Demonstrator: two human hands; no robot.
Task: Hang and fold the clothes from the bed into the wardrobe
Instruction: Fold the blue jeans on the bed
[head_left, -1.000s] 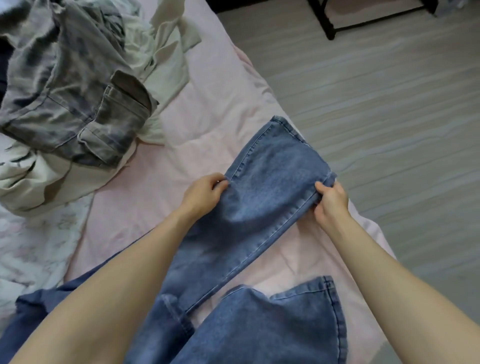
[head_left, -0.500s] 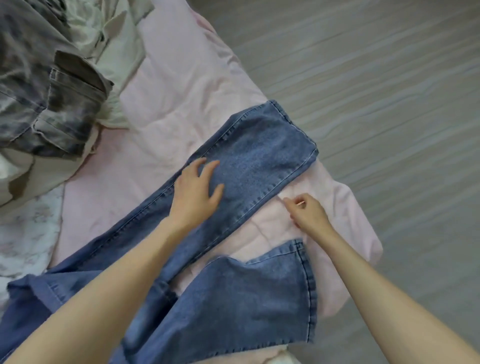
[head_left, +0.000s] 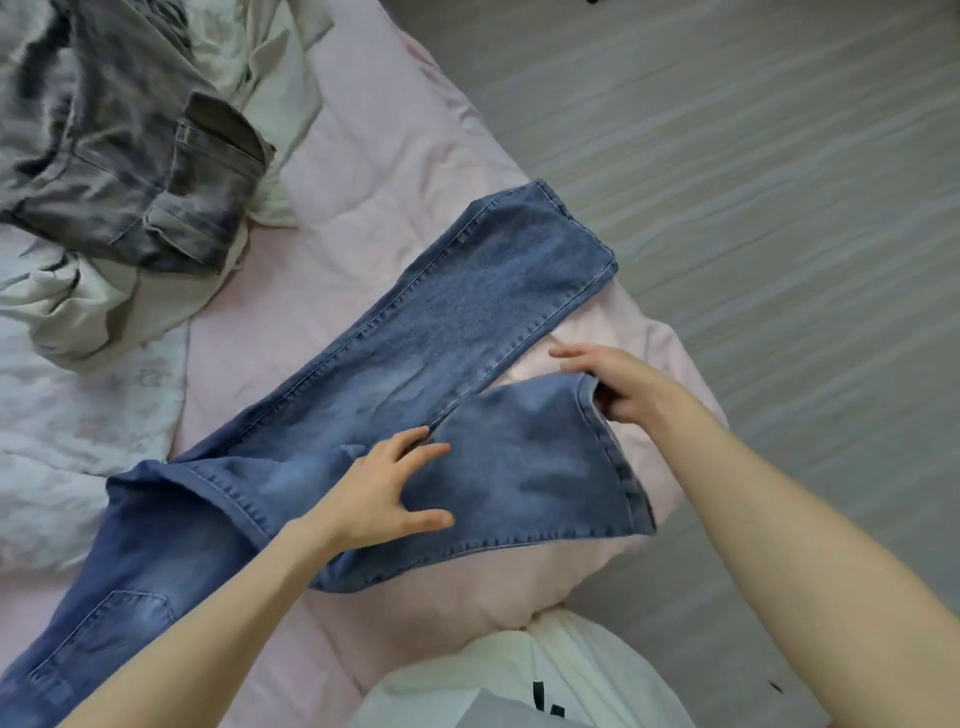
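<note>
A: Head view first: what takes up the most room?

B: A bed (head_left: 374, 171) with a pink cover, and grey plank floor (head_left: 753, 156) to its right. Blue jeans (head_left: 457, 322) lie across the cover, 2 legs fanned apart toward the bed's edge, waistband end at the lower left.

A: Other clothes?

B: Grey washed trousers (head_left: 119, 140) sit crumpled at the upper left, on top of a cream garment (head_left: 104, 306). A white top (head_left: 519, 680) shows at the bottom edge.

A: And the hands?

B: The left hand (head_left: 384, 493) rests flat on the nearer leg, fingers spread, holding nothing. The right hand (head_left: 623, 384) grips that leg's hem corner, thumb beneath the cloth, fingers curled over the edge.
</note>
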